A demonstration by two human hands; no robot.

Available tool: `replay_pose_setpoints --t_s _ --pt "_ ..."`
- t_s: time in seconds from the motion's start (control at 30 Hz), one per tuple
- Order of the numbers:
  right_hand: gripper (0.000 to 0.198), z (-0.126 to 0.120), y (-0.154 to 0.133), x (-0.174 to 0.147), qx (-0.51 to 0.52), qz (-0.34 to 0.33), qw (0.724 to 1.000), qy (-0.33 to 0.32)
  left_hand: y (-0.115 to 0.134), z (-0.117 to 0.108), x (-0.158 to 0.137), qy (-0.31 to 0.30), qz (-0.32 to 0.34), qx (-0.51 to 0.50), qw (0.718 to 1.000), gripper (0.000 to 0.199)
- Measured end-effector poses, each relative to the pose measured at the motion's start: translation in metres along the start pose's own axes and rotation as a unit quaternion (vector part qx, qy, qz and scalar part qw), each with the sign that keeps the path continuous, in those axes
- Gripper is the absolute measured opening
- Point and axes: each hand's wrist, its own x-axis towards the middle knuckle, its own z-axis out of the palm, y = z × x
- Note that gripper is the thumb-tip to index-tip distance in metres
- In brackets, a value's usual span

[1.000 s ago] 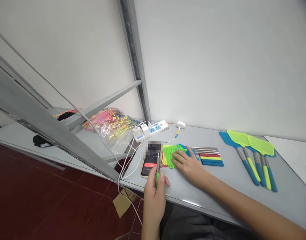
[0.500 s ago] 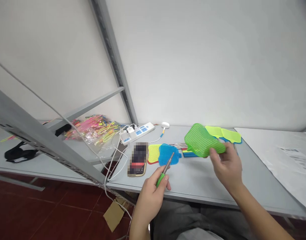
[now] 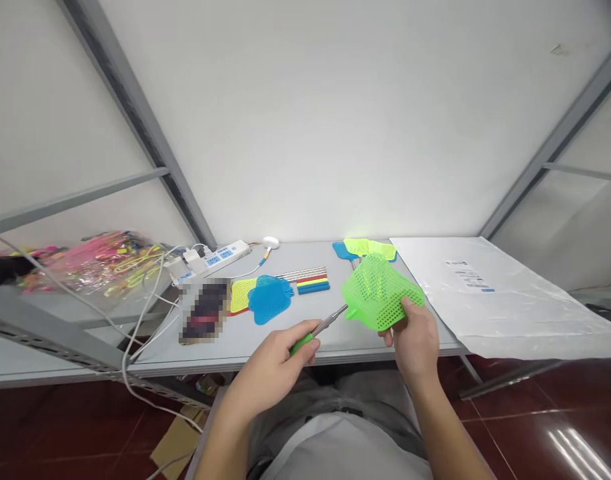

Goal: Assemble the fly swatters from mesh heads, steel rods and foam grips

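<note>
Plainly green mesh (image 3: 378, 293), rod (image 3: 330, 319), illegible label (image 3: 468, 275)

A light grey top (image 3: 342, 448) is worn with darker trousers (image 3: 385, 403).

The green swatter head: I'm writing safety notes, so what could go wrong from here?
1. The green swatter head is held by the right hand away from its neck, so it might flex if pushed there.
2. The green-gripped rod in the left hand points toward that neck; it could slip past.
3. The white sheet reaches the front edge of the table, so it might get snagged and pulled.
</note>
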Motion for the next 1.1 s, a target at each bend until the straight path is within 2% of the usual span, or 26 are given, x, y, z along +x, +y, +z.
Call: replay_pose_setpoints --t_s 0.1,0.2,0.3,0.43,0.7,0.9,1.1 --pt "0.024 -0.008 -0.004 0.002 0.009 -0.013 0.999 0.040 0.003 0.002 -0.003 0.010 0.002 0.027 1.000 0.037" --pt "0.026 -0.010 -0.003 0.005 0.015 0.005 0.998 0.058 0.006 0.001 -0.004 0.009 -0.001 0.048 0.999 0.037" --pt "0.028 -0.008 -0.001 0.003 0.008 0.011 0.999 0.046 0.008 0.000 -0.004 -0.004 0.000 0.050 0.999 0.039" --pt "0.030 -0.002 -0.001 -0.004 -0.013 -0.010 0.999 0.028 0.009 0.001 -0.005 0.017 0.014 0.043 0.999 0.036" --pt "0.029 -0.003 -0.006 -0.006 -0.016 -0.051 0.996 0.078 0.009 -0.005 -0.009 0.056 0.032 0.029 0.997 0.033" --pt "0.032 -0.005 -0.010 -0.006 -0.033 -0.060 0.997 0.048 0.011 -0.005 -0.011 0.034 0.036 0.043 0.998 0.035" --pt "0.031 -0.012 -0.014 -0.003 -0.027 -0.049 0.998 0.006 0.013 -0.006 -0.015 0.060 0.052 0.048 0.996 0.031"
